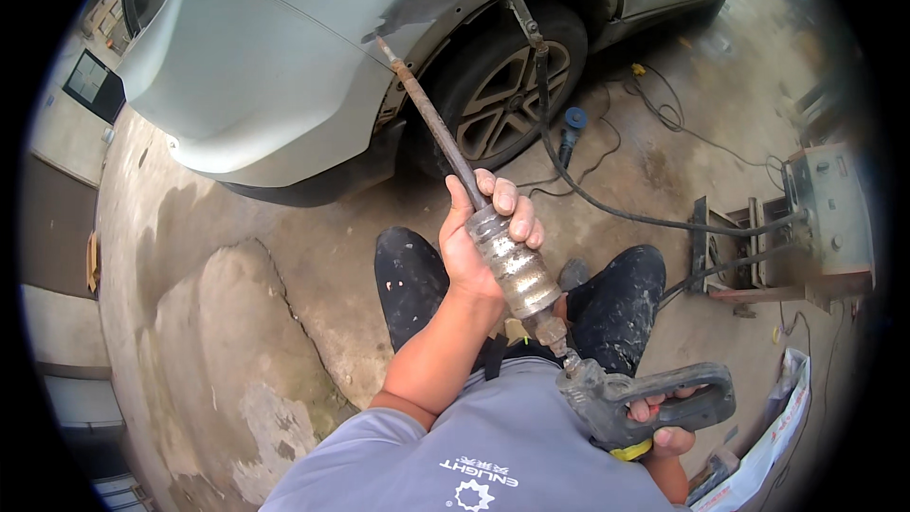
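Note:
My left hand (468, 251) is closed around a long slide-hammer dent puller, at its ridged metal weight (517, 275) and the lower shaft. The rusty shaft (431, 114) slants up to the grey panel (303, 66) of a silver car, its pale tip at a scuffed patch by the wheel arch; whether it touches is hard to tell. My right hand (668, 436) grips the black D-shaped handle (692, 374) at the tool's lower end, against my grey shirt. A clamp (519, 14) with a thick cable hangs from the top of the wheel arch.
The car's wheel (512, 100) is ahead of me. A blue-headed tool (573, 128) and cables lie on the concrete floor (237, 303). A wheeled machine (825, 209) with thick cables stands at right, above a long white package (777, 427). My bent knees are below the car.

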`<action>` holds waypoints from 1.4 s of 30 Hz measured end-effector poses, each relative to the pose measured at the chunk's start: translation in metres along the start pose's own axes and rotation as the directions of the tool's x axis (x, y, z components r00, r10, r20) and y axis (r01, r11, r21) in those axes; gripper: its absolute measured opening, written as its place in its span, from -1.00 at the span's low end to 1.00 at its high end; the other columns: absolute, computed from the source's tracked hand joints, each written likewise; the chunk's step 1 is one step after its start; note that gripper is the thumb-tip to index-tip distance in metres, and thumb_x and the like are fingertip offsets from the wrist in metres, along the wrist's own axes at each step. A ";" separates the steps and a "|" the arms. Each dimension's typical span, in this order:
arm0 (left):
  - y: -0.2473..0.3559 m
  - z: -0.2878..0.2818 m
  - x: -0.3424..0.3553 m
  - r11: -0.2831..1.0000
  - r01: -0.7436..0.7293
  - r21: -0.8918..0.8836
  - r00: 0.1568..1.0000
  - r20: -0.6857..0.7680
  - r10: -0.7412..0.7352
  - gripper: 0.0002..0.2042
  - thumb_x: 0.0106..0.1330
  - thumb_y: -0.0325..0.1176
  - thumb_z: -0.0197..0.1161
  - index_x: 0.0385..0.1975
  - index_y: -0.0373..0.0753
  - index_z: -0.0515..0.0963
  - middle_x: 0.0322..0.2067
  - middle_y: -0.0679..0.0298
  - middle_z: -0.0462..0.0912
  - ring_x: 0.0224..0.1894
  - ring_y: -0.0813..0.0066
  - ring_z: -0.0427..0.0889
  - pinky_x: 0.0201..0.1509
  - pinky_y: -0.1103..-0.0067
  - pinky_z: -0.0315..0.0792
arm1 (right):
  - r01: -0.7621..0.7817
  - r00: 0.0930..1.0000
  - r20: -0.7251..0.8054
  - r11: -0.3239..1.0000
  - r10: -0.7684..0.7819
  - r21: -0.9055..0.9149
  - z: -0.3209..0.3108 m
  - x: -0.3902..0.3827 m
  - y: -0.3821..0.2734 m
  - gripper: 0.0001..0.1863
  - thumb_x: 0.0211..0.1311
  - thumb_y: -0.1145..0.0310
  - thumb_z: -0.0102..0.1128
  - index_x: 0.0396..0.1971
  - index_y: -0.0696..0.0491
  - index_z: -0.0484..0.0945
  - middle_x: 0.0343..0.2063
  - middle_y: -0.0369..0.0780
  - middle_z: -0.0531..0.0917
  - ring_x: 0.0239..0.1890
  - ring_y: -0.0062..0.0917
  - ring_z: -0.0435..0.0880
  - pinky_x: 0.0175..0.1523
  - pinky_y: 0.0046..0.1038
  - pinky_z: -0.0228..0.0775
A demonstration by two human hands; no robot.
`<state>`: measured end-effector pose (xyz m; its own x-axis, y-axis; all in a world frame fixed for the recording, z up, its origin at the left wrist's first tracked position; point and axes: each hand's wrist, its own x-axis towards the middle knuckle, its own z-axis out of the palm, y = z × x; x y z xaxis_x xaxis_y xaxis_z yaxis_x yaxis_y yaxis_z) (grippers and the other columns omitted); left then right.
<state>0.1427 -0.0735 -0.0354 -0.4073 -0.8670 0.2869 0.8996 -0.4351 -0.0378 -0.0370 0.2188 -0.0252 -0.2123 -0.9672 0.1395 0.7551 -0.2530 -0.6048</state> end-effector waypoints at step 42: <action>0.016 0.020 -0.010 0.980 0.075 0.186 0.937 -0.348 -0.006 -0.68 0.59 0.01 0.01 -0.16 -0.13 0.51 -0.34 0.24 0.65 -0.39 0.17 0.63 -0.31 0.24 0.57 | 0.036 0.999 0.026 0.995 -0.034 -0.095 -0.007 0.005 0.004 -0.22 -0.13 0.52 0.32 0.25 0.03 0.37 0.03 0.02 0.59 -0.08 -0.09 0.62 0.10 0.01 0.43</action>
<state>0.1646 -0.0674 -0.0195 -0.4418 -0.8948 -0.0644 0.8800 -0.4462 0.1630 -0.0388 0.2132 -0.0325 -0.2212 -0.9584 0.1806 0.6848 -0.2845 -0.6709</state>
